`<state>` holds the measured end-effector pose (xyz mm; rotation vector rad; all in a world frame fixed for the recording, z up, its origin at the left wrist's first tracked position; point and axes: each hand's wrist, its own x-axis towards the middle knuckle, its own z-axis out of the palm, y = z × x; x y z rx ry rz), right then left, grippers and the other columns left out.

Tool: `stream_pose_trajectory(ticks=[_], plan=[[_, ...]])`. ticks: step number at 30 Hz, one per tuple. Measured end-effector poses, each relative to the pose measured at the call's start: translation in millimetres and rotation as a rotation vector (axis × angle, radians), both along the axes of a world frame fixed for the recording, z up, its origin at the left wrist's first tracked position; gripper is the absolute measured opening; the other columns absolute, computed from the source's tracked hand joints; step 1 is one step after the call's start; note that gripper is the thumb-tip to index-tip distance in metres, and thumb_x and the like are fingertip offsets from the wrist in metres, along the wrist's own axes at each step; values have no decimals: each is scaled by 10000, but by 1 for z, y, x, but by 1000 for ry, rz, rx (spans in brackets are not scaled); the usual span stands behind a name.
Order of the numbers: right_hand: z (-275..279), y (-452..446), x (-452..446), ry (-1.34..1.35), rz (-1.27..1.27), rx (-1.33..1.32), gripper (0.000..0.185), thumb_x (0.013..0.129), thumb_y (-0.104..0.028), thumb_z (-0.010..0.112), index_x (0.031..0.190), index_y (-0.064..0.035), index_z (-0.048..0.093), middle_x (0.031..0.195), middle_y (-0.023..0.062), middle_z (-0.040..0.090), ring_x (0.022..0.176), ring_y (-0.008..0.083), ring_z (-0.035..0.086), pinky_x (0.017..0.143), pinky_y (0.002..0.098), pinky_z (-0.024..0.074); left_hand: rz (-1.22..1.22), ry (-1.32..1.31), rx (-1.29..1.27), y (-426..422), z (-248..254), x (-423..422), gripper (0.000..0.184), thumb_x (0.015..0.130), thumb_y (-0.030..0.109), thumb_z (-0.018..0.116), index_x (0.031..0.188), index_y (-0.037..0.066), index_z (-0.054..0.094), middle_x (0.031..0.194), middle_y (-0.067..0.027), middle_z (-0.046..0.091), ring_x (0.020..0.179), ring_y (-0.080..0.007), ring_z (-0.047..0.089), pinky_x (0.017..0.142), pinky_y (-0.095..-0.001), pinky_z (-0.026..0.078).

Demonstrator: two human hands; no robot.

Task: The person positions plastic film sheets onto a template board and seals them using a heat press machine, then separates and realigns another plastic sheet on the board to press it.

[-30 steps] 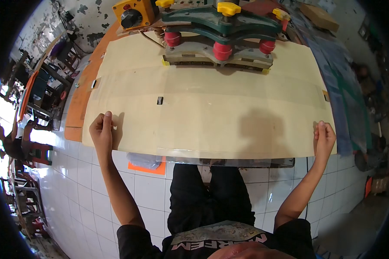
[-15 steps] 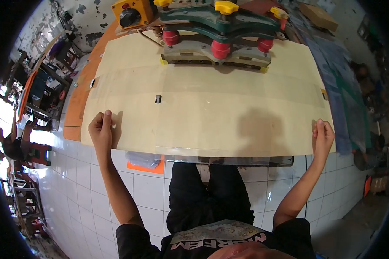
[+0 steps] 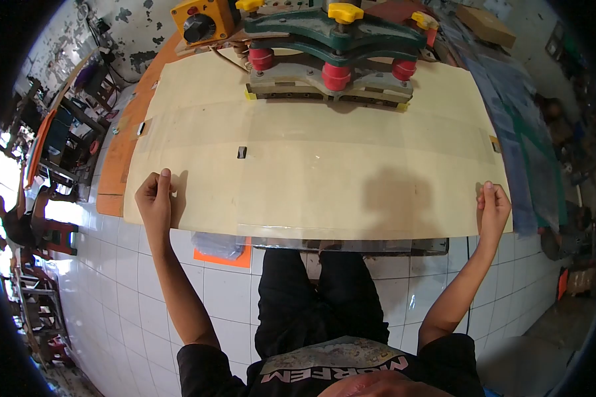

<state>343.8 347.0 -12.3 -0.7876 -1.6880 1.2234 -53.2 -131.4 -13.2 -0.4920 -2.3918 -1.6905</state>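
My left hand is closed in a loose fist above the left front part of a cream-coloured board. Near the board's right front edge, my right hand is also closed, thumb up. Neither hand shows an object in its fingers. A small black piece lies on the board between my hands, nearer the left one. Over the board's far side stands a green and grey machine head with red knobs beneath and yellow knobs on top.
A yellow control box with a black dial stands at the back left. A cardboard box sits at the back right, by clear plastic sheets. Below the table's front edge is an orange item. Another person is far left.
The view has shifted very slightly. Both hands remain closed in nearly the same places.
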Motion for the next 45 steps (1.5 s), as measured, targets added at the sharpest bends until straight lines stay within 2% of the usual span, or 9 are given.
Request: stream_pose_trajectory(ticks=[36, 45], plan=[[3, -4, -3, -4, -19, 19, 306, 975, -205, 602, 730, -39, 525, 669, -7, 495, 593, 49, 381, 549, 193, 310, 1, -11, -13, 0, 1, 1, 438, 958, 260, 611, 617, 17, 481, 584, 11, 455, 578, -63, 378, 539, -244, 286], [3, -3, -2, 31, -11, 7, 286, 976, -205, 600, 755, -28, 562, 678, -4, 514, 597, 47, 390, 563, 194, 325, -13, 2, 9, -1, 0, 0, 437, 957, 255, 614, 615, 15, 484, 583, 10, 456, 576, -61, 372, 532, -246, 280]])
